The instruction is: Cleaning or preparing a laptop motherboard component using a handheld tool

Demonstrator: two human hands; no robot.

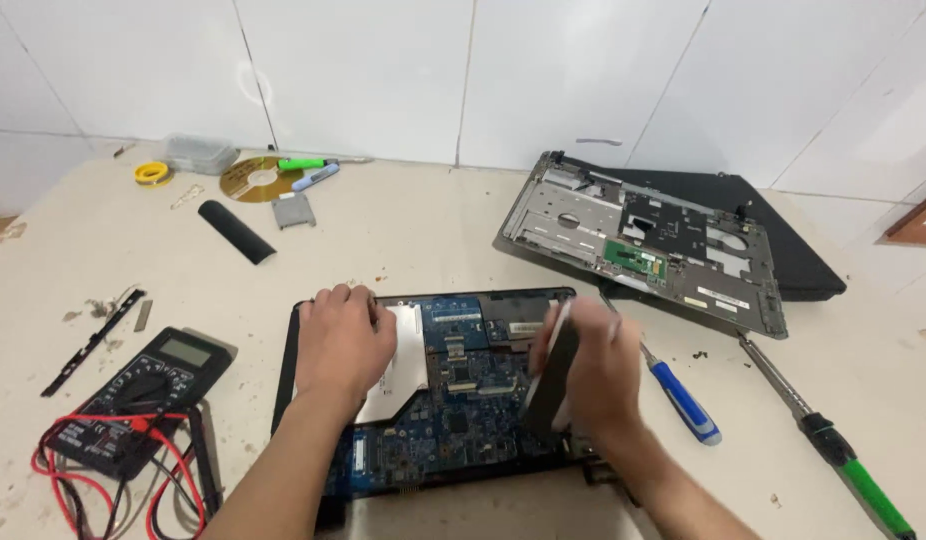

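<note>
Laptop base point(453, 400): lies open on the counter point(413, 235) right in front of the person, blue circuit board exposed inside a black shell, a silver metal plate point(408, 365) over its left part.
Dark flat part point(551, 385): rectangular, tilted up on edge over the right side of the board; blurred, so its kind cannot be told.
Right hand point(603, 370): over the right side of the base, fingers clenched around the dark flat part; hand blurred.
Left hand point(341, 340): palm down on the upper left of the base, fingers curled and pressing on the silver plate and shell edge, grasping nothing.
Blue-handled screwdriver point(678, 395): on the counter just right of the right hand, handle toward the near edge.
Green-handled screwdriver point(828, 440): further right, long shaft, lying at a slant, apart from the blue one.
Laptop top cover point(648, 245): upside down at the back right, grey metal frame and a small green board showing, resting partly on a black panel point(793, 250).
Multimeter point(148, 395): dark, on the left near the left forearm, red and black leads point(83, 480) coiled about it.
Black strip point(91, 342): thin, left of the meter.
Black bar point(237, 232): short, rounded, at the back left.
Disc point(255, 180): gold, by the wall, a green marker point(303, 164) and a blue pen point(316, 178) on it.
Solder reel point(153, 173): yellow, beside a clear plastic box point(198, 153).
</note>
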